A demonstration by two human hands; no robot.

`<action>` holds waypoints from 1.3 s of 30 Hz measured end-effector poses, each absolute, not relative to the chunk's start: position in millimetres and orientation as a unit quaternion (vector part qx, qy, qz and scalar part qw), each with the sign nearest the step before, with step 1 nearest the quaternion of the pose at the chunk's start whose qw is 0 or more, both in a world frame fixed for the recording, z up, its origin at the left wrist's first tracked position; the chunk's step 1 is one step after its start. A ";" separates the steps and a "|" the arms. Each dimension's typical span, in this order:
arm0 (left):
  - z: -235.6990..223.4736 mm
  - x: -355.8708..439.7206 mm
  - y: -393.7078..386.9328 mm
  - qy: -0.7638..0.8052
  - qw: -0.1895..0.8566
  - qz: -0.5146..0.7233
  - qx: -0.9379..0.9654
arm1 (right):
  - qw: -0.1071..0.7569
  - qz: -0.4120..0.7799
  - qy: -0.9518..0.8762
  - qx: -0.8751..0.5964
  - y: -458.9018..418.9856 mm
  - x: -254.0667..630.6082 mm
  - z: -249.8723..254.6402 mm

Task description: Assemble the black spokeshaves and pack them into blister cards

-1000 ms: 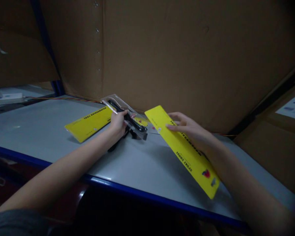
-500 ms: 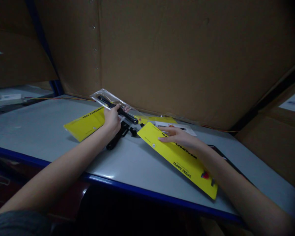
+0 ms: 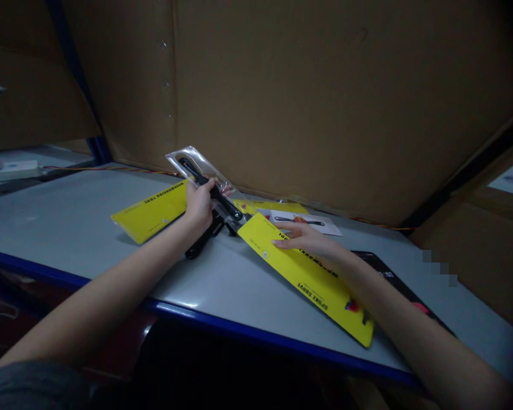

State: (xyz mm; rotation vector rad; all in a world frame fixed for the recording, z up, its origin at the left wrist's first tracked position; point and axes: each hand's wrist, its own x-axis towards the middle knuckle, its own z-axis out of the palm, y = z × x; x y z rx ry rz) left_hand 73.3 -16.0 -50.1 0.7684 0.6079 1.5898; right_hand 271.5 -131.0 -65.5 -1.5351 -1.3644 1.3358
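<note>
My left hand (image 3: 199, 206) is closed around a black spokeshave (image 3: 226, 204) and its clear plastic blister (image 3: 205, 165), both tilted above the table. In my right hand (image 3: 310, 239) is a yellow printed card (image 3: 277, 256) reading "SPOKE SHAVE", gripped by its far long edge and slanting toward the table's front. The card's upper corner reaches close to the lower end of the spokeshave. Under my left hand a second black tool (image 3: 196, 246) lies on the table, partly hidden. Another yellow card (image 3: 149, 215) lies to the left of that hand.
Behind my hands are a further yellow card (image 3: 290, 206) and a white card (image 3: 331, 226) with a tool pictured on it. A black flat package (image 3: 389, 276) lies beyond my right forearm. Cardboard (image 3: 282, 102) walls the back of the grey table (image 3: 222, 285), whose front edge is blue.
My left hand has risen slightly and moved right with the spokeshave and blister. My right hand and its yellow card have shifted a little left; more of the black package shows.
</note>
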 end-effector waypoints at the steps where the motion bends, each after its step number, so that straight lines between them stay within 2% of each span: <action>1: -49.9 73.4 -15.8 0.262 0.596 0.684 0.328 | 0.343 0.513 -0.520 -0.591 -131.2 270.3 -66.1; 9: -47.9 72.5 -16.5 0.247 0.606 0.666 0.359 | 0.340 0.538 -0.530 -0.560 -132.0 268.4 -65.7; 15: -56.3 83.3 -27.3 0.231 0.643 0.629 0.370 | 0.400 0.518 -0.527 -0.543 -135.6 252.5 -68.0; 18: -61.9 92.6 -44.4 0.231 0.677 0.567 0.409 | 0.418 0.473 -0.540 -0.556 -136.3 244.0 -70.9; 23: -64.7 101.8 -73.4 0.214 0.732 0.396 0.511 | 0.430 0.380 -0.577 -0.581 -127.6 244.7 -78.3; 29: -63.9 103.1 -80.1 0.234 0.718 0.371 0.541 | 0.440 0.354 -0.556 -0.609 -114.2 254.0 -86.2; 35: -72.5 104.2 -79.1 0.250 0.712 0.323 0.571 | 0.510 0.282 -0.547 -0.600 -113.3 255.8 -80.3; 39: -77.1 104.4 -77.4 0.269 0.707 0.286 0.588 | 0.560 0.337 -0.524 -0.546 -113.7 259.3 -74.8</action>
